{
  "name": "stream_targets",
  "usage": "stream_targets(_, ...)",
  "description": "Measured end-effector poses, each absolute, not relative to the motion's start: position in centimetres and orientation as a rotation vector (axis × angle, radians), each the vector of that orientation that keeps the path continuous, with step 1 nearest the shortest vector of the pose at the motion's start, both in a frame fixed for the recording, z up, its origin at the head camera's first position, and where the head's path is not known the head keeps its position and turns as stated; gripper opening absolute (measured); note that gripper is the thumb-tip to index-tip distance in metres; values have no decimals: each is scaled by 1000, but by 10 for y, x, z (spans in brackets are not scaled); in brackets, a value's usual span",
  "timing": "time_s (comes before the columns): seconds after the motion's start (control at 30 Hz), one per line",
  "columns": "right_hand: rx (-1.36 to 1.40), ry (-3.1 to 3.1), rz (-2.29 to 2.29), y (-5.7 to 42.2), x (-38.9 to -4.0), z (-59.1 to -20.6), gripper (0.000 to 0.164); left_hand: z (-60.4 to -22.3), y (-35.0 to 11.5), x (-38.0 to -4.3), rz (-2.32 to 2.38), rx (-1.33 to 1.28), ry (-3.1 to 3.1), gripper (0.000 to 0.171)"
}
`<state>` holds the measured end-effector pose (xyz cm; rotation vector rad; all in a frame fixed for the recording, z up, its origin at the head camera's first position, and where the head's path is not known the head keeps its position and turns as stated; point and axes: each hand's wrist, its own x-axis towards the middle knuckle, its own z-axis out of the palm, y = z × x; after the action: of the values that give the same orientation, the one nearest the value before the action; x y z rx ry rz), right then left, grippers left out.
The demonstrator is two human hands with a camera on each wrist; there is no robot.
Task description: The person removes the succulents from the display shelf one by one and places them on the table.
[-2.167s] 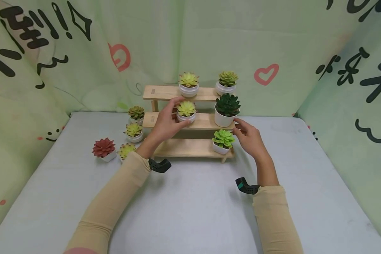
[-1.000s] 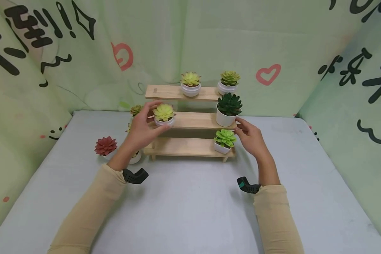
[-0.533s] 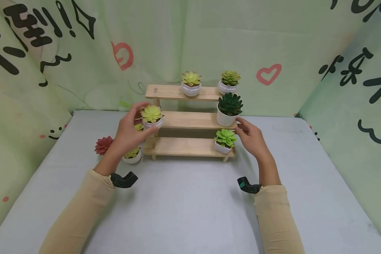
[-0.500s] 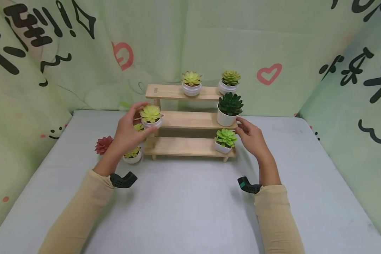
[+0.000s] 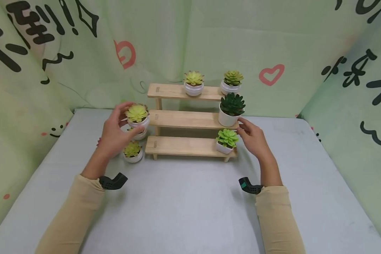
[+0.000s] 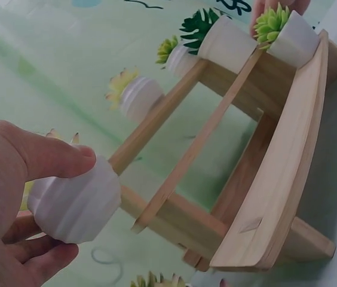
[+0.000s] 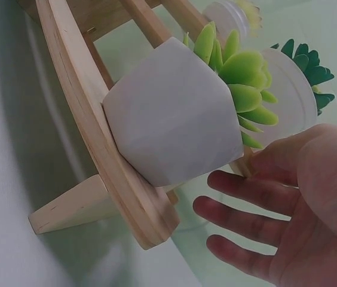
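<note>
My left hand (image 5: 112, 132) holds a yellow-green succulent (image 5: 136, 113) by its ribbed white pot (image 6: 76, 200), thumb on one side and fingers on the other. It is raised left of the three-tier wooden plant stand (image 5: 190, 145). At the stand's right side is my right hand (image 5: 252, 137), its fingertips right at the end of the middle shelf and its fingers loosely extended. Close to them are a dark green succulent (image 5: 231, 105) on the middle shelf and a bright green one (image 7: 243, 72) in a faceted white pot (image 7: 171, 116) on the bottom shelf.
On the top shelf stand two succulents, a yellow-green one (image 5: 193, 84) and a greener one (image 5: 231, 82). Left of the stand, another potted succulent (image 5: 133, 151) sits on the white table (image 5: 190, 211). A red succulent (image 5: 98, 141) is mostly hidden behind my left hand. A printed curtain (image 5: 158, 38) hangs behind.
My left hand has carried the yellow-green succulent leftward off the middle shelf, past the stand's left end. The right hand stays at the shelf's right end.
</note>
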<state>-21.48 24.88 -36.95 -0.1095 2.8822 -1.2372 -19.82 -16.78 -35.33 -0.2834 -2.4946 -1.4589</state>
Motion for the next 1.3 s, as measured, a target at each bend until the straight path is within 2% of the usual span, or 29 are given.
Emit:
stream_targets(0.53, -109, 2883, -1242, 248, -215, -369, 49, -350, -194, -198, -1399, -132, -2489, 77)
stream_targets(1.3, -105, 2873, -1264, 251, -216, -370, 49, -366, -226, -213, -1375, 49, -2644, 80)
